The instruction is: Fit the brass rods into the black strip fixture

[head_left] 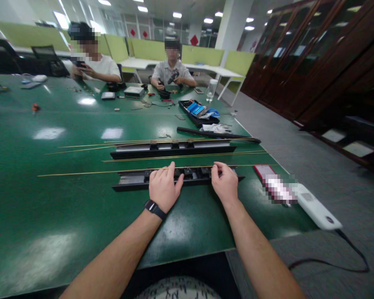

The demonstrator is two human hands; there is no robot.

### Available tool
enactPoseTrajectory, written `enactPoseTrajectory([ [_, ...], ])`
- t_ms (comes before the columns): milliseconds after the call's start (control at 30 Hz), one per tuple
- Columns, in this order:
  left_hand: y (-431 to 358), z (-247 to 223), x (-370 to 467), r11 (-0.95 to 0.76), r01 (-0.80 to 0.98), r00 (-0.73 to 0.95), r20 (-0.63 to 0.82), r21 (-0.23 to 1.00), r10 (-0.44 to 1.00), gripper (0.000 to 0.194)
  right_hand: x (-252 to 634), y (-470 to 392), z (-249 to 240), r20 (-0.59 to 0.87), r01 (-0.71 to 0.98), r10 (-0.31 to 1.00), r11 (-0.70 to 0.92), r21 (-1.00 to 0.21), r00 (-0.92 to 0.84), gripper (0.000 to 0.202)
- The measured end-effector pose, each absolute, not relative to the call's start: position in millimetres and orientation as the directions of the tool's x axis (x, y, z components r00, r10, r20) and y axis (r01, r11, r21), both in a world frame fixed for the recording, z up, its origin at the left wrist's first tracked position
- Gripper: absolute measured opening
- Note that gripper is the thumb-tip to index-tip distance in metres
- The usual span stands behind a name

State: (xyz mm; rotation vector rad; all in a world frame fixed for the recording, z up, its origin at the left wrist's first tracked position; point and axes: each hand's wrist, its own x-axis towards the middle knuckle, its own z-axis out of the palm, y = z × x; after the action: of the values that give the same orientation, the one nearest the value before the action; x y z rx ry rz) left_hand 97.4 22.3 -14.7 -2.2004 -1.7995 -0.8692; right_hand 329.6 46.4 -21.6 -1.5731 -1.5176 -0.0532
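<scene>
A long black rail (132, 187) with a silvery inner channel lies across the table before me, dark blocks (188, 172) seated along it. One thin brass-coloured rod (81, 173) runs lengthwise over its far side and sticks out past both ends. My left hand (163, 185) rests over the left half of the rail, fingers across the far edge and thumb apart. Toward the right end, my right hand (224, 179) is closed in a pinch on the rod; the fingertips partly hide the grip. Behind lies a second, similar rail (174, 153) with more thin rods (81, 146).
To the right are a red-edged phone (262, 170) and a white corded device (318, 207) at the table edge. Farther back lie a black bar (193, 131), white gloves (215, 128) and a black tray (187, 109) with blue items. Two people sit across the green table (96, 228).
</scene>
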Motion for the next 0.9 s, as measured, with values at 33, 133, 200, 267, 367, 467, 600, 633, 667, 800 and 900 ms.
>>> enactPoseTrajectory([
  [33, 22.3, -14.8, 97.4, -0.259, 0.939, 0.102, 0.535, 0.227, 0.839, 0.053, 330.8, 46.8, -21.6, 0.585, 0.808, 0.769, 0.160, -0.567, 0.258, 0.032],
  [133, 22.5, -15.4, 97.3, -0.261, 0.938, 0.098, 0.546, 0.229, 0.832, 0.052, 332.9, 47.5, -21.9, 0.575, 0.815, 0.768, 0.123, -0.566, 0.283, 0.031],
  [200, 22.5, -15.8, 97.3, -0.263, 0.937, 0.098, 0.551, 0.230, 0.829, 0.052, 332.4, 47.4, -22.1, 0.583, 0.823, 0.771, 0.143, -0.550, 0.256, 0.031],
  [267, 22.5, -16.1, 97.2, -0.264, 0.937, 0.098, 0.553, 0.229, 0.828, 0.052, 330.7, 46.9, -22.1, 0.592, 0.821, 0.775, 0.181, -0.542, 0.220, 0.030],
  [367, 22.3, -16.3, 97.1, -0.264, 0.939, 0.101, 0.555, 0.221, 0.826, 0.051, 327.8, 46.1, -21.9, 0.599, 0.808, 0.780, 0.227, -0.543, 0.183, 0.031],
  [467, 22.3, -16.7, 97.0, -0.263, 0.941, 0.104, 0.562, 0.210, 0.821, 0.051, 327.1, 46.0, -21.2, 0.601, 0.803, 0.776, 0.228, -0.551, 0.192, 0.031],
  [600, 22.6, -17.6, 96.8, -0.265, 0.940, 0.105, 0.560, 0.214, 0.822, 0.052, 329.9, 46.7, -20.5, 0.601, 0.799, 0.753, 0.175, -0.575, 0.268, 0.031],
  [633, 22.6, -17.7, 96.7, -0.265, 0.939, 0.104, 0.557, 0.217, 0.824, 0.052, 330.6, 46.8, -20.6, 0.601, 0.801, 0.748, 0.161, -0.577, 0.283, 0.030],
  [667, 22.6, -17.7, 96.6, -0.266, 0.939, 0.104, 0.555, 0.219, 0.825, 0.052, 331.2, 46.9, -20.7, 0.601, 0.803, 0.745, 0.152, -0.577, 0.291, 0.029],
  [800, 22.4, -16.8, 96.7, -0.266, 0.940, 0.104, 0.559, 0.215, 0.822, 0.052, 330.3, 46.2, -21.3, 0.608, 0.812, 0.754, 0.180, -0.555, 0.249, 0.027],
  [900, 22.4, -16.4, 97.0, -0.267, 0.940, 0.106, 0.565, 0.211, 0.818, 0.051, 327.4, 45.0, -20.9, 0.613, 0.806, 0.763, 0.224, -0.547, 0.204, 0.026],
])
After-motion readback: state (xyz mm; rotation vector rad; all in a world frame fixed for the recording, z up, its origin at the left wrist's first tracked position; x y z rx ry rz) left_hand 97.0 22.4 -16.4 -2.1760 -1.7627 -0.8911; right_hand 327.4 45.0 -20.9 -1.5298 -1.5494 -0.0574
